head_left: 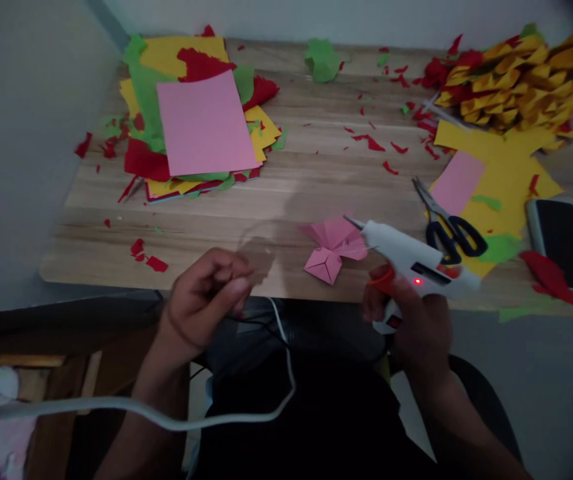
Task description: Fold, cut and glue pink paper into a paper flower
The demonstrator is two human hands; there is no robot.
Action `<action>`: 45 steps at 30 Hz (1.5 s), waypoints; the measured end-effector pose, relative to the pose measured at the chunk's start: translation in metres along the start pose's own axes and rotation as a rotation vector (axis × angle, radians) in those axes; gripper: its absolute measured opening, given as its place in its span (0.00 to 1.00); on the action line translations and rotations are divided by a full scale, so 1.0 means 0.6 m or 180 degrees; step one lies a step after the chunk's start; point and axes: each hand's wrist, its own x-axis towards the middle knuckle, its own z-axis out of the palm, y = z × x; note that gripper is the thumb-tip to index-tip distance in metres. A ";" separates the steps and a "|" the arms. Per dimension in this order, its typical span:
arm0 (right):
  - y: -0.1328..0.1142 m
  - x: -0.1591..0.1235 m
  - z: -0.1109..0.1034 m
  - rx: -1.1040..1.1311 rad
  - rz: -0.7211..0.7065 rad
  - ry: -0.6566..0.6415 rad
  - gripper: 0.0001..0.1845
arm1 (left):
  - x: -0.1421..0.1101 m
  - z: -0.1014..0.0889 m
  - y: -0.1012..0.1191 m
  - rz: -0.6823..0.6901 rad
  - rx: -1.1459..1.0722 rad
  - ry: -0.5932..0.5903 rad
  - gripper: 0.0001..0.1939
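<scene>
My right hand [416, 320] grips a white glue gun [411, 257] with an orange trigger and a lit red lamp. Its nozzle points left at a folded pink paper shape [331, 248] lying near the front edge of the wooden table [291, 180]. My left hand [206, 297] hovers at the table's front edge, left of the pink shape, with its fingers curled and pinched together; I cannot make out anything in them. The gun's white cord [166, 413] loops across my lap.
A stack of coloured paper sheets [196, 120] topped by a pink one lies at the back left. Black-handled scissors [449, 227], yellow and pink sheets [496, 173], a phone [561, 243] and a heap of folded yellow and red paper pieces [511, 80] sit at the right. Red scraps are scattered about.
</scene>
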 end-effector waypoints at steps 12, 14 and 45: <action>-0.005 0.003 -0.055 -0.1627 0.0633 -0.0331 0.19 | 0.104 0.109 -0.079 0.0670 0.3030 -0.0424 0.17; -0.010 0.007 -0.044 -0.1654 0.0703 -0.0312 0.19 | 0.103 0.112 -0.078 0.0645 0.3005 -0.0364 0.18; -0.028 0.033 -0.023 -0.2687 0.0302 -0.0700 0.20 | 0.103 0.110 -0.079 0.0651 0.2880 -0.0321 0.20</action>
